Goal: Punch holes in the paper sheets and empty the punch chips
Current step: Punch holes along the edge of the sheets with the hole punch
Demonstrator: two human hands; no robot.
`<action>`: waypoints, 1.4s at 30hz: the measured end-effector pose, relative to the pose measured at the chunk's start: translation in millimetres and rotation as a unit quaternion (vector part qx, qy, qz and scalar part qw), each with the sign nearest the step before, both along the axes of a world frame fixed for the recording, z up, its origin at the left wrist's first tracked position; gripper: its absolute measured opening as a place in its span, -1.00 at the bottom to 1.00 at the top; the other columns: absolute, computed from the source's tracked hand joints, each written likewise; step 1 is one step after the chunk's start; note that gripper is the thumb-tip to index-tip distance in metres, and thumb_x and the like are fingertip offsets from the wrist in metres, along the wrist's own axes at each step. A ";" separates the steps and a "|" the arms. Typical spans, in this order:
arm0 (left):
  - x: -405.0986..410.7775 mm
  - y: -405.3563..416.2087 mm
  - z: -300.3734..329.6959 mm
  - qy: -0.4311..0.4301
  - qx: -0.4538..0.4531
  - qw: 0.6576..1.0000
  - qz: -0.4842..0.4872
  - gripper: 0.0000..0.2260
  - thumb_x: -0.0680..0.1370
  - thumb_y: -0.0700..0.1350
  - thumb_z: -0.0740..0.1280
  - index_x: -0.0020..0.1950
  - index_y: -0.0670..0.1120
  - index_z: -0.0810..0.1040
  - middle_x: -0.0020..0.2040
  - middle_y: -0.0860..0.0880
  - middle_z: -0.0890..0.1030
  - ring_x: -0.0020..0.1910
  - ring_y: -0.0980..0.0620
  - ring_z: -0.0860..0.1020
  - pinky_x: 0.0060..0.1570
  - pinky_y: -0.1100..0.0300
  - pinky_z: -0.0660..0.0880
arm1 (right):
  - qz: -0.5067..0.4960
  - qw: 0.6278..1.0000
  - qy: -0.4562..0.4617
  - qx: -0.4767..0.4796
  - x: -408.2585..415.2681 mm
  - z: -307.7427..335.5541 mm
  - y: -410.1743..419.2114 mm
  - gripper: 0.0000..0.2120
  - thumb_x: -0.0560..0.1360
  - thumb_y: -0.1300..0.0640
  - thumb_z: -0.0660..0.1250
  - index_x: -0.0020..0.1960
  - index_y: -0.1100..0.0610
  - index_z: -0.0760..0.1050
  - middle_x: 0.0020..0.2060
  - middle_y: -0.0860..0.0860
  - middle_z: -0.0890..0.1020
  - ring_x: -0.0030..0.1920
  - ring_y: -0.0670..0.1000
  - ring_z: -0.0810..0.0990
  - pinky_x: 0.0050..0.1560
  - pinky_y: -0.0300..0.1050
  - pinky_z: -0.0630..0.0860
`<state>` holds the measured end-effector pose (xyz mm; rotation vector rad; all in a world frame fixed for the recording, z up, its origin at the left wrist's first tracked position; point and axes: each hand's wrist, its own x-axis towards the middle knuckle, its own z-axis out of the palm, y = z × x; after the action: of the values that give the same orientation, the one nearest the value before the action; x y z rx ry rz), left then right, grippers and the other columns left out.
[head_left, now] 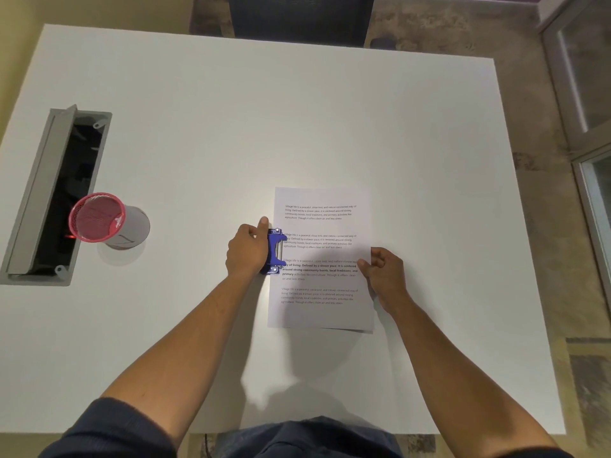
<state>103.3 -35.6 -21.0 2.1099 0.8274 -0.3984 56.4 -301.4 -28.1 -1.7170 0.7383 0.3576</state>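
A printed paper sheet (322,259) lies flat on the white table (297,127), a little right of centre. A blue hole punch (275,251) sits at the middle of the sheet's left edge, with that edge inside its slot. My left hand (248,251) rests on the punch from the left, palm over its lever and the thumb raised. My right hand (383,276) pinches the sheet's right edge between thumb and fingers. Whether more than one sheet lies there I cannot tell.
A red mesh cup (97,217) stands at the left, beside an open grey cable hatch (49,200) set in the tabletop. A dark chair (301,18) stands beyond the far edge. The near edge runs just in front of my body.
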 end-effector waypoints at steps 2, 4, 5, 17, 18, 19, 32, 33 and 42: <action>4.9 -5.2 -0.7 0.013 0.054 0.998 -0.021 -0.55 0.58 0.29 0.02 -0.07 -0.06 0.44 -0.16 0.00 0.54 -0.21 -0.06 0.51 -0.18 0.07 0.34 | 0.002 1.000 0.002 0.001 0.2 -0.1 0.2 -0.85 0.49 0.29 0.43 0.04 0.15 0.57 -0.08 0.13 0.72 -0.08 0.13 0.73 0.05 0.16 0.65; 7.9 -9.5 -2.2 0.010 0.096 0.995 -0.037 -0.55 0.61 0.23 -0.02 -0.04 -0.10 0.45 -0.16 -0.03 0.54 -0.15 -0.14 0.50 -0.13 0.04 0.36 | 0.003 1.000 0.002 0.007 0.7 -0.2 0.2 -0.85 0.49 0.29 0.43 0.02 0.11 0.59 -0.10 0.09 0.73 -0.11 0.09 0.73 0.01 0.11 0.67; 8.6 -10.8 -3.7 0.006 0.115 0.992 -0.047 -0.55 0.63 0.19 -0.04 -0.02 -0.13 0.46 -0.14 -0.07 0.55 -0.13 -0.17 0.51 -0.10 0.01 0.39 | 0.002 1.000 0.001 0.008 0.6 -0.2 0.1 -0.84 0.49 0.29 0.42 0.00 0.09 0.59 -0.12 0.07 0.74 -0.12 0.08 0.74 -0.02 0.08 0.67; 10.2 -9.4 -21.4 -0.072 0.265 0.954 -0.123 -0.68 0.63 -0.06 0.03 -0.22 -0.15 0.42 -0.21 -0.17 0.52 -0.17 -0.19 0.42 -0.15 0.00 0.28 | -0.006 0.999 -0.004 0.037 0.2 -4.4 -1.0 -0.79 0.49 0.30 0.42 0.04 0.03 0.60 -0.13 -0.03 0.75 -0.15 0.01 0.74 -0.19 -0.12 0.65; 10.1 -9.4 -22.4 -0.076 0.270 0.952 -0.123 -0.68 0.63 -0.07 0.04 -0.19 -0.17 0.45 -0.19 -0.17 0.52 -0.15 -0.20 0.43 -0.14 -0.01 0.29 | -0.008 0.999 -0.006 0.039 -0.2 -4.7 -1.1 -0.78 0.49 0.29 0.42 0.05 0.04 0.60 -0.13 -0.04 0.75 -0.16 0.01 0.74 -0.21 -0.15 0.65; 9.8 -9.9 -22.9 -0.080 0.276 0.950 -0.119 -0.68 0.63 -0.07 0.05 -0.16 -0.18 0.48 -0.17 -0.18 0.52 -0.12 -0.21 0.44 -0.12 -0.02 0.29 | -0.009 0.999 -0.008 0.042 -0.1 -4.9 -0.9 -0.78 0.49 0.30 0.42 0.07 0.05 0.60 -0.12 -0.04 0.75 -0.16 0.00 0.74 -0.22 -0.16 0.64; 7.6 -7.9 -30.9 -0.104 0.306 0.941 -0.103 -0.78 0.62 -0.12 0.11 -0.07 -0.20 0.49 -0.10 -0.21 0.52 -0.11 -0.21 0.44 -0.16 -0.06 0.30 | -0.006 0.999 -0.017 0.042 0.5 -7.6 -1.6 -0.77 0.49 0.29 0.43 0.02 -0.01 0.59 -0.07 0.01 0.74 -0.13 0.02 0.74 -0.12 -0.08 0.67; 7.5 -8.1 -31.1 -0.104 0.307 0.940 -0.104 -0.78 0.62 -0.13 0.11 -0.07 -0.20 0.49 -0.10 -0.21 0.52 -0.12 -0.21 0.44 -0.16 -0.05 0.30 | -0.006 0.999 -0.018 0.040 0.0 -8.5 -1.9 -0.77 0.49 0.29 0.43 0.02 -0.02 0.59 -0.07 0.00 0.74 -0.13 0.02 0.74 -0.12 -0.08 0.67; 8.1 -8.4 -26.3 -0.097 0.307 0.939 -0.119 -0.76 0.63 -0.11 0.11 -0.05 -0.23 0.48 -0.06 -0.23 0.53 -0.08 -0.23 0.45 -0.15 -0.06 0.29 | -0.002 0.999 -0.023 0.043 -2.1 -8.2 -1.9 -0.77 0.49 0.28 0.43 0.03 -0.02 0.59 -0.09 -0.02 0.75 -0.11 0.03 0.74 -0.10 -0.04 0.67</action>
<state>111.4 -43.9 -47.3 2.7907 0.6294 -0.0423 54.2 -303.3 -36.3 -1.6374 0.6836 0.3409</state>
